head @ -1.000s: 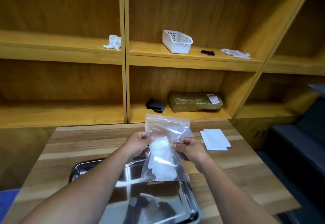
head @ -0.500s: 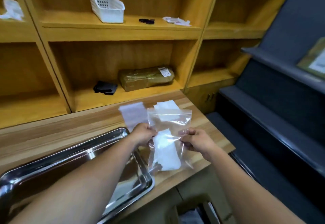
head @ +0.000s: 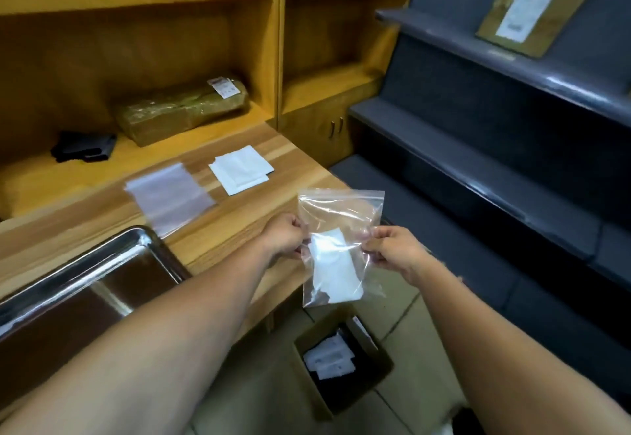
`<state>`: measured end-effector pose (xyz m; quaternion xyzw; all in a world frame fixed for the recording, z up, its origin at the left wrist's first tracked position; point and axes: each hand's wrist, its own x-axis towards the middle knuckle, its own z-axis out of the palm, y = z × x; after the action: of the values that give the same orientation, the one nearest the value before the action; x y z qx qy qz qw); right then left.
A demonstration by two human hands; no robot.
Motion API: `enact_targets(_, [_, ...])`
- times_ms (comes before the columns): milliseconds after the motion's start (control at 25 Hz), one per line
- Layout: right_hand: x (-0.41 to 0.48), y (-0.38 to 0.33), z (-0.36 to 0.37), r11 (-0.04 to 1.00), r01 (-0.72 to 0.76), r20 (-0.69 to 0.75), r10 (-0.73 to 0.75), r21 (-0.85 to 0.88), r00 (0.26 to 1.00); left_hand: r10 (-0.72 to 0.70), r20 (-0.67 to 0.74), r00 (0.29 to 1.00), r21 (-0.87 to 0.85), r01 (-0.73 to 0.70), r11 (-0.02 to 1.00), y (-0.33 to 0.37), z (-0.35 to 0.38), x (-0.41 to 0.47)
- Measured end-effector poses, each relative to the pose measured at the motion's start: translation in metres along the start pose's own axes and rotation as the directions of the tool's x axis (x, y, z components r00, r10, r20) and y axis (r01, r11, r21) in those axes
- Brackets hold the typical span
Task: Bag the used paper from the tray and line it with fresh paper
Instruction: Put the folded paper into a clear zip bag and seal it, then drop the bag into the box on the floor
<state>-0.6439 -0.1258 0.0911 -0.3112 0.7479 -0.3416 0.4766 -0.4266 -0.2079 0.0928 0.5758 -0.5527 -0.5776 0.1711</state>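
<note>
Used paper (head: 333, 265), white and crumpled, sits inside a clear zip bag (head: 338, 229). Bag hangs upright, held in the air past the right edge of the table (head: 239, 229), over the floor. Left hand (head: 285, 234) closed, pinching the bag's left edge at mid-height; right hand (head: 392, 252) closed, pinching the right edge at about the same level. Zip strip at top, above both hands; cannot tell if sealed.

Steel tray (head: 85, 284) on the table at lower left, well apart from the bag, its bare shiny floor showing. Fresh paper (head: 240, 170), a small white stack, lies flat near the table's far right corner. Spare clear bag (head: 169, 195) flat just left of it.

Open cardboard box (head: 341, 359) on the floor below the held bag, white scraps inside. Wrapped brown parcel (head: 184, 110) on the wooden shelf (head: 136, 158) behind the table
</note>
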Motion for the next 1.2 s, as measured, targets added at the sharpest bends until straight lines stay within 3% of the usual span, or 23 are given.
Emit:
enact_targets(760, [-0.009, 0.174, -0.019, 0.968, -0.243, -0.091, 0.237, -0.066, 0.967, -0.237, 0.22, 0.946, 0.304, 0.164, 0.938, -0.122, 0.117, 0.002])
enact_targets(920, [0.007, 0.203, -0.018, 0.969, -0.218, -0.174, 0.196, -0.119, 0.965, -0.254, 0.264, 0.931, 0.467, 0.107, 0.878, -0.138, 0.129, 0.003])
enact_targets(1040, [0.013, 0.216, -0.015, 0.965, -0.224, -0.251, 0.185, -0.135, 0.95, -0.21, 0.202, 0.957, 0.624, 0.039, 0.78, -0.147, 0.125, 0.006])
enact_targets(1200, [0.015, 0.211, -0.013, 0.96, -0.25, -0.257, 0.212, -0.126, 0.943, -0.204, 0.194, 0.96, 0.564, 0.061, 0.823, -0.15, 0.109, 0.008])
